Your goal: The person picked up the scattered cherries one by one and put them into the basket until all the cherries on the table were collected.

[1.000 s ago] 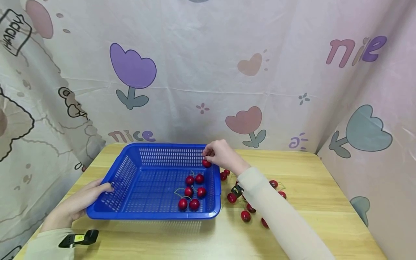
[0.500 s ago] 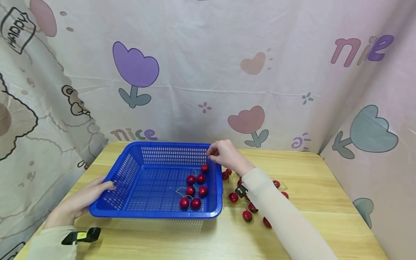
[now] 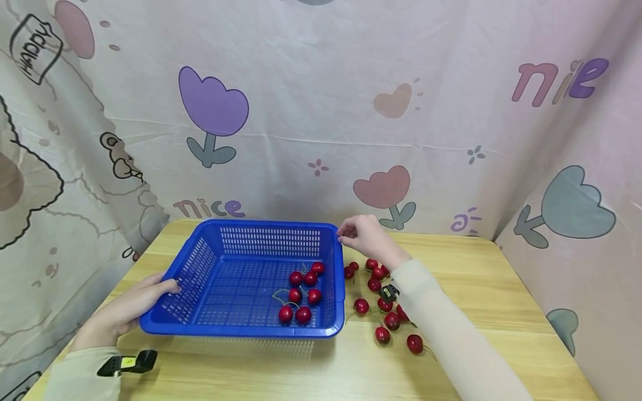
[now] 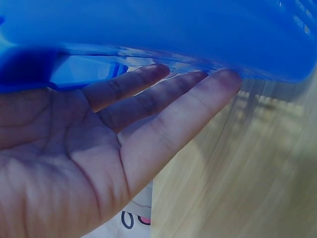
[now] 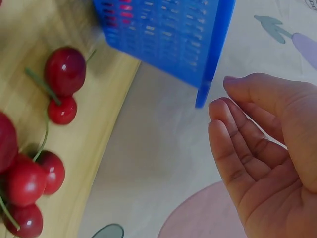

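A blue plastic basket with slotted walls holds several red cherries at the right side of its floor. My left hand grips the basket's left side, its thumb over the rim. In the left wrist view the fingers of that hand reach beneath the blue plastic. Just past the basket's back right corner hovers my right hand, its fingers loosely bent with nothing between them. In the right wrist view its fingertips are apart from the basket's rim.
Several more cherries with green stems lie scattered on the wooden table, right of the basket and partly behind the right sleeve. A patterned cloth hangs behind and at the sides of the table.
My right hand has let go of a cherry inside the basket's back right corner, and the cherry has settled beside the others. The hand has since moved right, past the rim. My left hand keeps its grip.
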